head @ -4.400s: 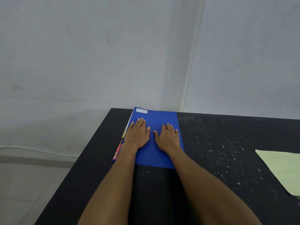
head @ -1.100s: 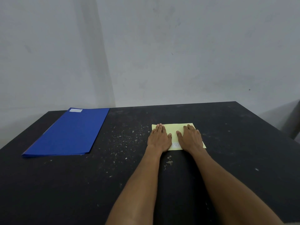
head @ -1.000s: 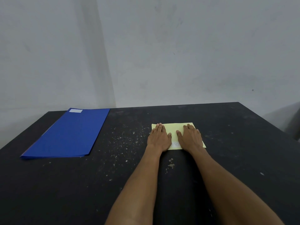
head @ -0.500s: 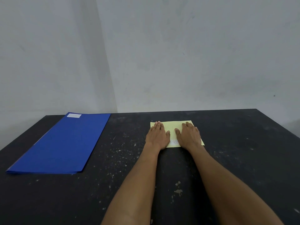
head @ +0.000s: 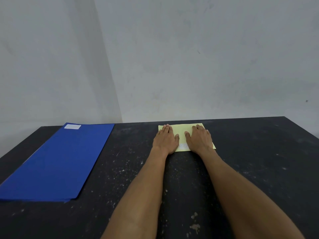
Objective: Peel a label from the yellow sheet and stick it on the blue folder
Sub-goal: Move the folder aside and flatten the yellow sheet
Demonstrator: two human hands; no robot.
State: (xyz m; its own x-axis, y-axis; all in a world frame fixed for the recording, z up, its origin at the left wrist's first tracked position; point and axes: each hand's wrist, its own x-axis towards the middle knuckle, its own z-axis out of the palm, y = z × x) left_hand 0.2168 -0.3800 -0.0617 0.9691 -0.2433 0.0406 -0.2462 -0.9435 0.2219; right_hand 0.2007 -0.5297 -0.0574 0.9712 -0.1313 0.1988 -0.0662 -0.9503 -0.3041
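Note:
A pale yellow sheet (head: 182, 129) lies flat near the far edge of the black table. My left hand (head: 165, 139) rests palm down on its left part and my right hand (head: 199, 139) palm down on its right part, fingers stretched out, holding nothing. A small whitish label (head: 183, 146) shows on the sheet between my wrists. The blue folder (head: 58, 161) lies closed on the left of the table, apart from both hands, with a white label (head: 72, 126) stuck at its far left corner.
The black table (head: 259, 169) is speckled with white flecks and ends at a grey wall (head: 189, 66) just beyond the sheet. Its right far corner and left edge are in view.
Earlier both hands lay flat on the blue folder; they now lie on the yellow sheet. Over the last second the hands have stayed put while the view shifted, bringing the folder closer.

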